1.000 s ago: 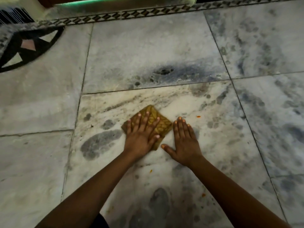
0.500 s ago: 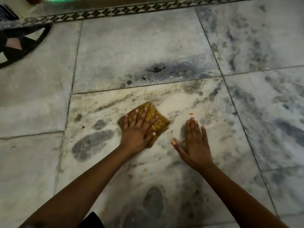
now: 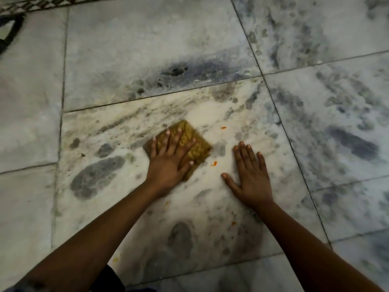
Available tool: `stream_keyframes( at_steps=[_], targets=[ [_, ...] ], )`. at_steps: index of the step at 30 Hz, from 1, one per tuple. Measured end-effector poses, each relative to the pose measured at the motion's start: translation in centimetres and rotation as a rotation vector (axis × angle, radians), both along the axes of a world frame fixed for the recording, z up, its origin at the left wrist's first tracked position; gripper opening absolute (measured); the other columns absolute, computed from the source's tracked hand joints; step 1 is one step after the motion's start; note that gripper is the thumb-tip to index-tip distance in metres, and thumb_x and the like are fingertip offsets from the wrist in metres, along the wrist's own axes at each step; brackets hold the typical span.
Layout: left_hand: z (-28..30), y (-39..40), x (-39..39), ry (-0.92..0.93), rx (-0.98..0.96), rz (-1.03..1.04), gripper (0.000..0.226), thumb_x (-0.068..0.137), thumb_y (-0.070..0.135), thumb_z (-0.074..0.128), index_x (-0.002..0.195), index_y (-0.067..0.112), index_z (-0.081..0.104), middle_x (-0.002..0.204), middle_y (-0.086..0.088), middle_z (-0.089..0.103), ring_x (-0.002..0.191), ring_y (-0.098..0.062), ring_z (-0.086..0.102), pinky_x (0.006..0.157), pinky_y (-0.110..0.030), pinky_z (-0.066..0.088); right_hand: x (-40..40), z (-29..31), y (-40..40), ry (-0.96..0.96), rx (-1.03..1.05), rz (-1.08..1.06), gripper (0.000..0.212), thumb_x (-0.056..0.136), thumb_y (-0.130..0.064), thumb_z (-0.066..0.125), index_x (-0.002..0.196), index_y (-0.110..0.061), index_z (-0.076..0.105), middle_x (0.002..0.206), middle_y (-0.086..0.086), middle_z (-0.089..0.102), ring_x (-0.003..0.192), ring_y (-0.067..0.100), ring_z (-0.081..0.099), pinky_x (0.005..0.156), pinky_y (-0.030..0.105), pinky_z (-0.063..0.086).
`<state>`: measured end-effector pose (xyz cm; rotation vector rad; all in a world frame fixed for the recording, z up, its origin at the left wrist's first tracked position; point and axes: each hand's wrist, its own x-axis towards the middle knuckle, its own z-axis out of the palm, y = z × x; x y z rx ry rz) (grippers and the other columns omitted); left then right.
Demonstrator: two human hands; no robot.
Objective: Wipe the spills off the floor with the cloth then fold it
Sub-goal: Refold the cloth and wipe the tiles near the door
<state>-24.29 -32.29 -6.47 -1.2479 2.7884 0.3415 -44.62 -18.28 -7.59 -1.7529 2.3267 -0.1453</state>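
Observation:
A small mustard-yellow patterned cloth, folded into a square, lies on the pale marble floor tile. My left hand presses flat on the cloth with fingers spread, covering its near left part. My right hand lies flat on the bare tile a short way to the right of the cloth, fingers apart, holding nothing. Small orange spill bits sit on the tile: one just right of the cloth, one farther away beyond it, and another near my right forearm.
Grey-veined marble tiles with dark grout lines surround the working tile. A black-and-white patterned border strip runs along the far left edge. A dark piece of clothing shows at the bottom between my arms.
My right hand has slid away to the right from the cloth and now rests apart from it. My left hand stays pressed on the cloth. The camera has tilted lower.

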Motion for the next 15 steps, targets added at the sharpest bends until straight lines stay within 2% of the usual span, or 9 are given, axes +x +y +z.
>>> stream_keyframes(
  at_steps=[2, 4, 9, 12, 15],
  targets=[
    [0.1, 0.4, 3.4, -0.018, 0.012, 0.016, 0.061, 0.086, 0.061, 0.021, 0.144, 0.041, 0.019, 0.158, -0.002, 0.012, 0.144, -0.03, 0.008, 0.112, -0.052, 0.002, 0.0, -0.3, 0.1, -0.002, -0.008, 0.0, 0.078, 0.088, -0.06, 0.027, 0.148, -0.011, 0.022, 0.156, 0.01, 0.018, 0.144, 0.022, 0.014, 0.115, 0.042, 0.01],
    [0.2, -2.3, 4.9, -0.074, 0.023, 0.094, 0.063, 0.086, 0.063, 0.021, 0.145, 0.041, 0.017, 0.158, 0.0, 0.007, 0.145, -0.029, 0.004, 0.111, -0.05, 0.001, -0.1, -0.5, 0.0, -0.006, -0.017, 0.002, 0.077, 0.088, -0.059, 0.028, 0.148, -0.011, 0.022, 0.156, 0.01, 0.018, 0.144, 0.022, 0.015, 0.116, 0.042, 0.01],
    [0.6, -10.8, -0.6, -0.148, 0.181, 0.286, 0.064, 0.092, 0.061, 0.03, 0.145, 0.044, 0.0, 0.157, 0.004, -0.017, 0.144, -0.026, -0.013, 0.111, -0.057, -0.003, 0.0, -0.4, 0.0, -0.007, -0.016, 0.0, 0.078, 0.087, -0.059, 0.029, 0.148, -0.01, 0.024, 0.156, 0.011, 0.019, 0.143, 0.023, 0.018, 0.115, 0.042, 0.009],
    [0.6, -8.3, -3.2, -0.137, 0.145, 0.205, 0.063, 0.093, 0.058, 0.029, 0.146, 0.042, -0.002, 0.157, 0.0, -0.016, 0.143, -0.028, -0.014, 0.11, -0.058, -0.006, 0.0, -0.1, -0.1, -0.012, -0.003, 0.004, 0.078, 0.087, -0.06, 0.028, 0.148, -0.01, 0.023, 0.156, 0.01, 0.017, 0.144, 0.024, 0.017, 0.116, 0.042, 0.008],
    [0.1, -1.7, -1.3, -0.057, 0.021, 0.009, 0.058, 0.094, 0.055, 0.029, 0.143, 0.043, 0.001, 0.158, -0.001, -0.005, 0.145, -0.027, -0.008, 0.112, -0.05, -0.007, 0.0, 0.0, -0.1, -0.015, 0.002, 0.002, 0.078, 0.087, -0.06, 0.027, 0.148, -0.01, 0.023, 0.156, 0.01, 0.017, 0.144, 0.023, 0.016, 0.116, 0.042, 0.007]
  ],
)
